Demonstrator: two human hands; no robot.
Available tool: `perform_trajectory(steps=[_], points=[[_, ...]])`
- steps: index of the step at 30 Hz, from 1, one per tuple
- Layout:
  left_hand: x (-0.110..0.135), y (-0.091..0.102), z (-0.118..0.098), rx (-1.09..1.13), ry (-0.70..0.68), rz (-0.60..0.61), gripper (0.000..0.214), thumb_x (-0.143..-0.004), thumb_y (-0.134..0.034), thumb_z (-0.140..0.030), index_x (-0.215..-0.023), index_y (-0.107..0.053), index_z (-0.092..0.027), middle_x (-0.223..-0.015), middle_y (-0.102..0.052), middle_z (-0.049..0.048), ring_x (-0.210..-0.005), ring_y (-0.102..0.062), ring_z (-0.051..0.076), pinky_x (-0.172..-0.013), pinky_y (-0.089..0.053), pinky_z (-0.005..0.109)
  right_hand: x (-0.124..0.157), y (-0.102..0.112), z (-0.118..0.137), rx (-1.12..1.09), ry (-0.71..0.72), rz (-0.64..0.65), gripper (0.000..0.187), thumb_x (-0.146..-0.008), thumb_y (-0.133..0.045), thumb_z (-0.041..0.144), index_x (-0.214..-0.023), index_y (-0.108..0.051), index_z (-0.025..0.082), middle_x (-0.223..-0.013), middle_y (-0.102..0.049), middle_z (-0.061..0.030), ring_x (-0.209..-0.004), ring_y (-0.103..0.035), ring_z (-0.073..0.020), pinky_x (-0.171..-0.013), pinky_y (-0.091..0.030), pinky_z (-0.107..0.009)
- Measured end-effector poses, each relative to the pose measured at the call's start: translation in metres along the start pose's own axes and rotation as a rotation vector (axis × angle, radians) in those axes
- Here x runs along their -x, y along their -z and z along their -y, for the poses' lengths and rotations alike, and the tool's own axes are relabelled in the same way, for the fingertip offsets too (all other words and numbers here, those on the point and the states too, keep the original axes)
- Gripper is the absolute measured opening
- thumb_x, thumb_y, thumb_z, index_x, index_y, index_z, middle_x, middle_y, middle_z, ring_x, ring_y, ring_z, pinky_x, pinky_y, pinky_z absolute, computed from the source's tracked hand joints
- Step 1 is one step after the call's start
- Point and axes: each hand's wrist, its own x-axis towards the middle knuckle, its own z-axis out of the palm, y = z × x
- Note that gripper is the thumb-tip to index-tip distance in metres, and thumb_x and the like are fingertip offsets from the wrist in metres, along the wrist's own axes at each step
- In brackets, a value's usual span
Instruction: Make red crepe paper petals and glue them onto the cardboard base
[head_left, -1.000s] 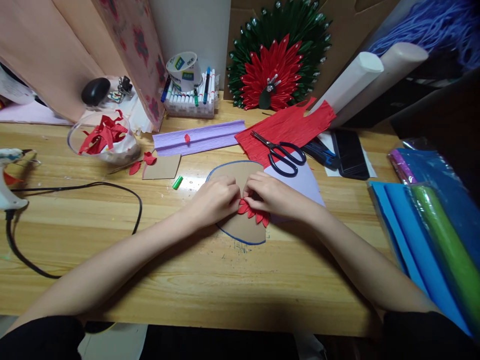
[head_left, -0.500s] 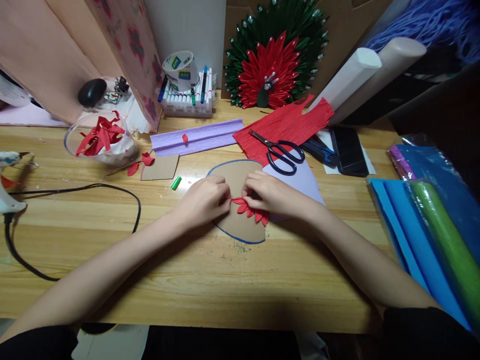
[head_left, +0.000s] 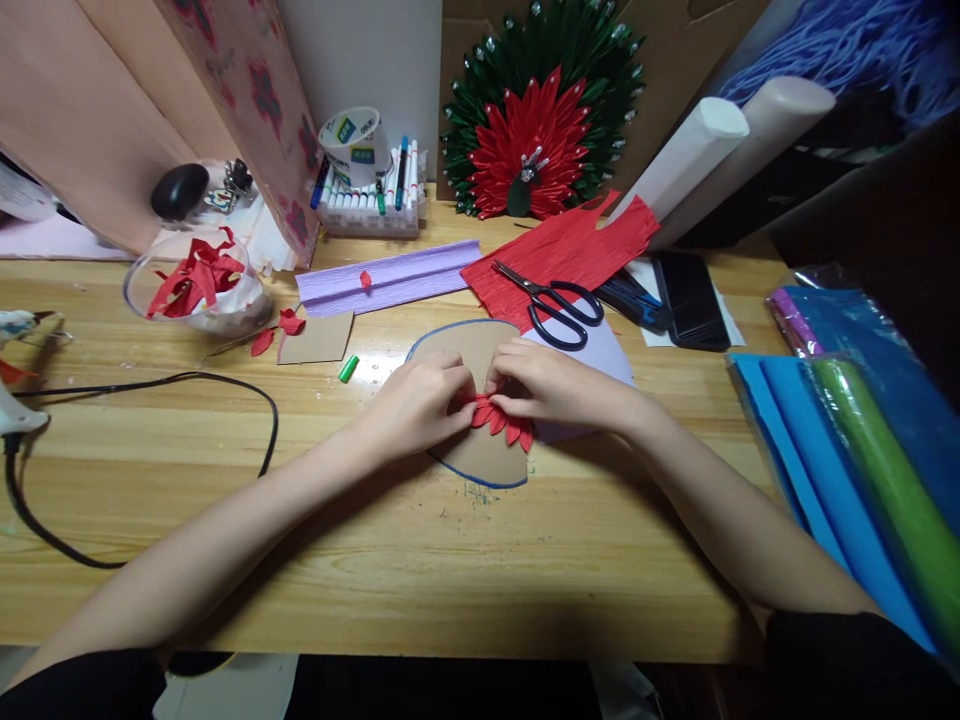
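Observation:
A rounded cardboard piece (head_left: 480, 465) with a blue-marked edge lies flat on the table under both hands. Red crepe paper petals (head_left: 512, 428) fan out in a row on its right half. My left hand (head_left: 431, 398) is closed, thumb and forefinger pinching a red paper petal at the left end of the row. Close beside it, my right hand (head_left: 536, 380) is closed too, its fingertips pinched on the red paper at the top of the petals. The fingers partly hide the petals they hold.
Scissors (head_left: 551, 305) lie on red crepe paper (head_left: 562, 250) behind my right hand. A green cap (head_left: 349, 369) and a cardboard scrap (head_left: 319, 338) are left of the cardboard. A glue gun (head_left: 19, 410) with its black cord stands far left; wrapped paper rolls (head_left: 862, 430) lie right.
My left hand has moved slightly right, closer to my right hand and the petals. The right hand stays at the petals. The whole view has shifted a little.

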Motion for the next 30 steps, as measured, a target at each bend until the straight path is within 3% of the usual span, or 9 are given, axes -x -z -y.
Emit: perform_trajectory(steps=[10, 30], points=[[0.0, -0.0036, 0.0034, -0.024, -0.021, 0.007, 0.016, -0.083, -0.055, -0.027, -0.077, -0.061, -0.014, -0.078, -0.059, 0.0053, -0.073, -0.053, 0.016, -0.064, -0.039, 0.028, -0.0022, -0.0062, -0.0012, 0.041, 0.06, -0.012, 0.006, -0.081, -0.054, 0.014, -0.075, -0.057, 0.016, -0.077, -0.057, -0.0058, -0.073, -0.05, -0.018, -0.067, -0.041, -0.03], [0.0016, -0.0096, 0.0008, -0.033, 0.008, -0.016, 0.015, -0.083, -0.056, -0.025, -0.074, -0.061, -0.014, -0.075, -0.059, 0.0043, -0.072, -0.053, 0.016, -0.061, -0.038, 0.027, -0.0026, -0.0098, -0.0011, 0.023, 0.038, -0.032, 0.004, -0.078, -0.056, 0.014, -0.076, -0.054, 0.016, -0.078, -0.056, -0.0048, -0.075, -0.049, -0.0173, -0.066, -0.039, -0.028]])
